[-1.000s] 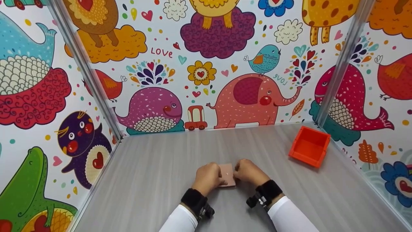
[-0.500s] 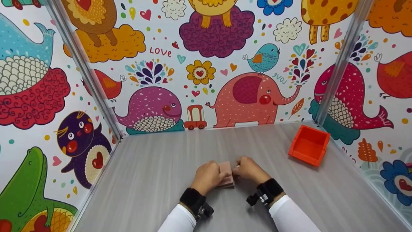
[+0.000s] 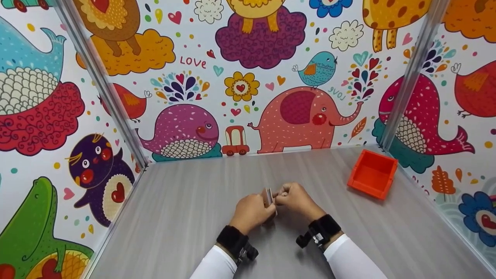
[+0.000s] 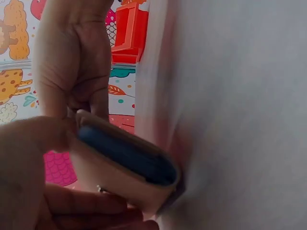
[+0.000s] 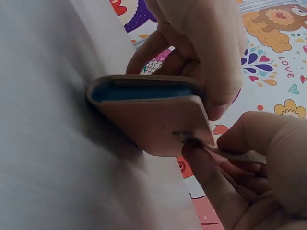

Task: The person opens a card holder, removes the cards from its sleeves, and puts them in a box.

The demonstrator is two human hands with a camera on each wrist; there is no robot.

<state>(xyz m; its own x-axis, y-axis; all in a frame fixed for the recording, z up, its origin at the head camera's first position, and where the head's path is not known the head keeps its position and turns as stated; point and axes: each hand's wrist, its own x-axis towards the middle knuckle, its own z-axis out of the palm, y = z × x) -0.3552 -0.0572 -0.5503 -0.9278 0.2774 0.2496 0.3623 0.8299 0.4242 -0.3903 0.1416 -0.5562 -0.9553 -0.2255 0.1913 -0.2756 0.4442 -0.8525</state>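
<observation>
A small pink folding wallet (image 3: 270, 197) with a blue inside stands on edge, folded, close over the table between the hands. My left hand (image 3: 250, 212) grips it, thumb on one face and fingers on the other. In the right wrist view the wallet (image 5: 158, 122) shows a small fastener on its outer face, with a thin strap (image 5: 240, 155) running from it. My right hand (image 3: 297, 199) pinches that strap between thumb and index finger. The left wrist view shows the wallet (image 4: 122, 165) edge-on, its blue lining visible at the open end.
An orange-red plastic bin (image 3: 372, 174) stands at the back right of the grey table (image 3: 186, 217). Patterned walls with cartoon animals and metal corner posts enclose the table at the back and both sides. Each wrist wears a black camera strap.
The wallet lay fairly flat with its pink face up; it has been tilted up onto its edge by the left hand. My right hand has shifted slightly up and left, against the wallet.
</observation>
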